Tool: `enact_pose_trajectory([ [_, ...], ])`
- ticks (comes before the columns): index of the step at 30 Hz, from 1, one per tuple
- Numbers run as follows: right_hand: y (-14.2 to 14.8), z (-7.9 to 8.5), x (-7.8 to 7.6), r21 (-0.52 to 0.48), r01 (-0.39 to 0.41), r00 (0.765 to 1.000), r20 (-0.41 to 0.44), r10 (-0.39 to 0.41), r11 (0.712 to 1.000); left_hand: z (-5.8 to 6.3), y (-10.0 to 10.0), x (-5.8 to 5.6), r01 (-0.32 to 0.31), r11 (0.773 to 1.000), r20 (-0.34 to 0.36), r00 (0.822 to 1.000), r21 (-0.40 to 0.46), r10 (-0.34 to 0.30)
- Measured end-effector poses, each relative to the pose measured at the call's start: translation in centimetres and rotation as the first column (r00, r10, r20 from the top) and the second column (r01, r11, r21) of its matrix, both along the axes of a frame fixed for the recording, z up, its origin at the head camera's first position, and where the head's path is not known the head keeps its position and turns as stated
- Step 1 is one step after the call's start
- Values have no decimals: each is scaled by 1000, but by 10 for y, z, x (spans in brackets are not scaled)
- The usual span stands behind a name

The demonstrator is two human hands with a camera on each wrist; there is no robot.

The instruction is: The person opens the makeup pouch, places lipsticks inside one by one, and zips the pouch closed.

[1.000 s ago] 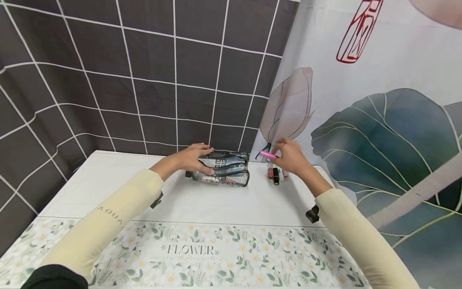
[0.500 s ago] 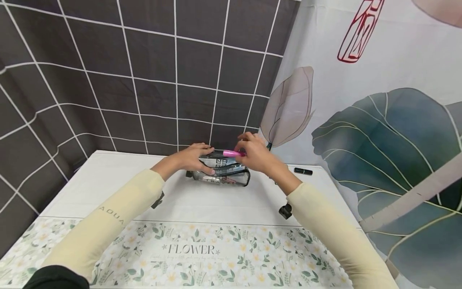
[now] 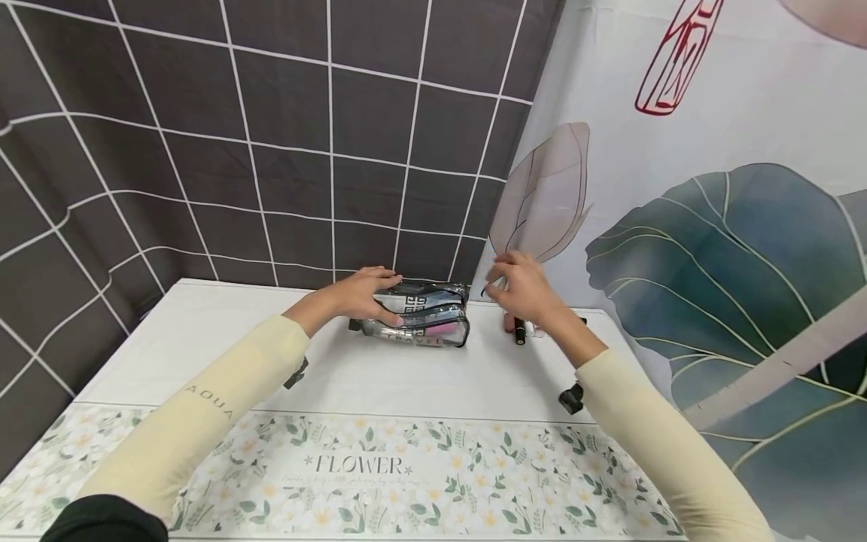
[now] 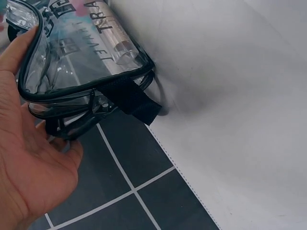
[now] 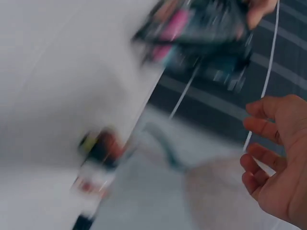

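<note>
My left hand grips the left end of a clear zip pouch with black trim. In the left wrist view the thumb lies over the pouch's edge and the fingers curl behind it. A pink tube shows through the pouch's front wall. Beside it lies a clear-capped tube, seen in the left wrist view. My right hand is in the air right of the pouch, holding nothing, fingers loosely bent. Below it lie a small black tube and a reddish item; the right wrist view blurs them.
The pouch and small items stand on a white table whose front carries a floral mat. A dark gridded curtain hangs behind, and a white printed cloth hangs at the right.
My right hand carried the pink tube left to the pouch and let go of it there. It has since moved back right. My left hand has kept its place on the pouch.
</note>
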State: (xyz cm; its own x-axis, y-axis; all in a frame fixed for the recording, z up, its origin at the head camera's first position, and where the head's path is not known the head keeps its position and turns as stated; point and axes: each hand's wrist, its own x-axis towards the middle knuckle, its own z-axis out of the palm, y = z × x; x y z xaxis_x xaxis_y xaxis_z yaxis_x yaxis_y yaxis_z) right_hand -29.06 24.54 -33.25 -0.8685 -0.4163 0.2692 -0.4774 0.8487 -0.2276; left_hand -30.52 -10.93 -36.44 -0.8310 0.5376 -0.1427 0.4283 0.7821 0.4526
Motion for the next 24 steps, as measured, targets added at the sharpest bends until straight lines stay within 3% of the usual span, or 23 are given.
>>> enact_pose_trajectory([
  [5, 73, -18, -10, 56, 164, 983, 71, -168, 985, 2, 0, 0, 2, 1000, 11, 1000, 11, -2],
  [11, 138, -46, -10, 167, 307, 920, 198, -337, 937, 0, -2, -2, -1, 1000, 16, 1000, 8, 1],
  [18, 159, -70, -11, 239, 375, 846, 306, -436, 896, -2, -2, -2, -3, 1000, 8, 1000, 2, 2],
  [24, 158, -84, -12, 253, 413, 827, 299, -477, 875, -1, -1, -1, 2, 1000, 0, 1000, -11, -2],
])
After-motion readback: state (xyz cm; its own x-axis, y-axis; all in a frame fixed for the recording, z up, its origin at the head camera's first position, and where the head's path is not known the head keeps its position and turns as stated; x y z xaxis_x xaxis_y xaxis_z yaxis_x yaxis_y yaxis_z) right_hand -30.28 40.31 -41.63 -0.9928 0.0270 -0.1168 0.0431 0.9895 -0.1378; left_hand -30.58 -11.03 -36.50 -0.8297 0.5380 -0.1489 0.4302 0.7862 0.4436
